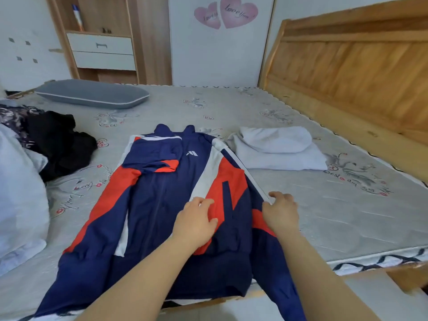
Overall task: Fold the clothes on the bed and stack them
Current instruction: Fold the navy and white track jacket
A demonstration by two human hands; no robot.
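Jacket (162,200) lay flat on bed (324,216), three-stripe logo (192,153) up. Left hand (196,222) pressed it, relaxed; right hand (281,212) pinched its sleeve edge.

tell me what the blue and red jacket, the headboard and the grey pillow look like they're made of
Jacket: looks like smooth synthetic sportswear fabric, judging by its slight sheen and soft, shallow creases.
Headboard: wood with a clear, glossy finish; the grain and panel lines show.
Grey pillow: matte woven-looking cover with pale piping along the edge; the filling cannot be seen.
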